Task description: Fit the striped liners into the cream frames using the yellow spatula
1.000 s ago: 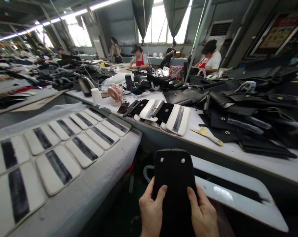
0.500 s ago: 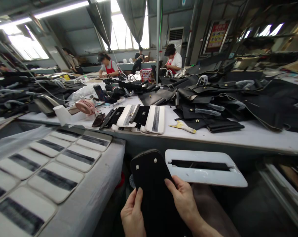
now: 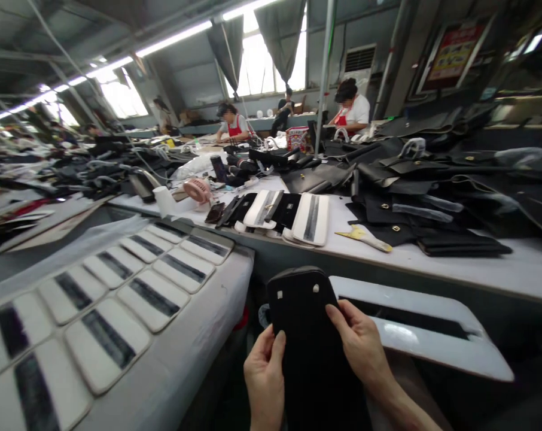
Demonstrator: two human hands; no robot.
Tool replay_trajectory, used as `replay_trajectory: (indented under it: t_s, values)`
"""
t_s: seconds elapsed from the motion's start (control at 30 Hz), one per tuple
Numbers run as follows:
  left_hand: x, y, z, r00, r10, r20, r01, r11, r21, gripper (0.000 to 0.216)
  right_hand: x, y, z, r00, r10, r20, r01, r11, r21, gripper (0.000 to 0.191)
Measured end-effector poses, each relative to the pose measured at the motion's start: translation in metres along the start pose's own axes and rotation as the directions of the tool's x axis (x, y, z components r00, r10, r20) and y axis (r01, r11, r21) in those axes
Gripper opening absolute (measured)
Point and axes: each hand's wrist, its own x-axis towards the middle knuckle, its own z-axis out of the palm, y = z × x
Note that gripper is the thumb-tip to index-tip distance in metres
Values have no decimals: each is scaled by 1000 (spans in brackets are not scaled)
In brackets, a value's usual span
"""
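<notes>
I hold a black rounded panel (image 3: 309,335) upright in front of me, with two small pale square marks near its top edge. My left hand (image 3: 265,377) grips its left edge, thumb on the face. My right hand (image 3: 359,344) grips its right edge, thumb laid across the front. To the left, several white pads with dark centre stripes (image 3: 136,281) lie in rows on a grey cloth-covered bench (image 3: 194,335). A white tray with a long slot (image 3: 414,335) sits just behind the panel on the right.
A long white table (image 3: 477,266) ahead carries more striped pads (image 3: 311,218), black leather pieces (image 3: 414,209), a pink fan (image 3: 197,190) and a white cup (image 3: 162,200). Several people in red aprons work at far tables. A pole (image 3: 323,78) rises mid-table.
The view has swung back leftward, showing more of the striped pads. The panel stands more upright than half a second ago, and both hands still hold it.
</notes>
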Motion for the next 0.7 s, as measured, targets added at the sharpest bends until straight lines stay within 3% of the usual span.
replay_trajectory:
  t_s: [0.13, 0.27, 0.43, 0.6, 0.7]
  values:
    - [8, 13, 3, 985, 167, -40, -157, 969, 191, 42, -4, 1, 2, 999, 35, 24, -36, 998, 54, 42]
    - [8, 20, 9, 970, 242, -26, -219, 913, 346, 34, -11, 3, 0, 995, 89, -51, -83, 991, 103, 42]
    - [6, 18, 15, 963, 268, -12, -243, 893, 379, 36, -17, 5, -2, 981, 145, -128, -130, 985, 115, 47]
    - [6, 20, 12, 978, 208, 10, -204, 948, 245, 39, -17, 9, -7, 976, 217, 15, -214, 946, 242, 46]
    - [3, 24, 11, 978, 210, 5, -206, 951, 232, 40, -5, 1, -14, 991, 132, 13, -132, 973, 187, 49]
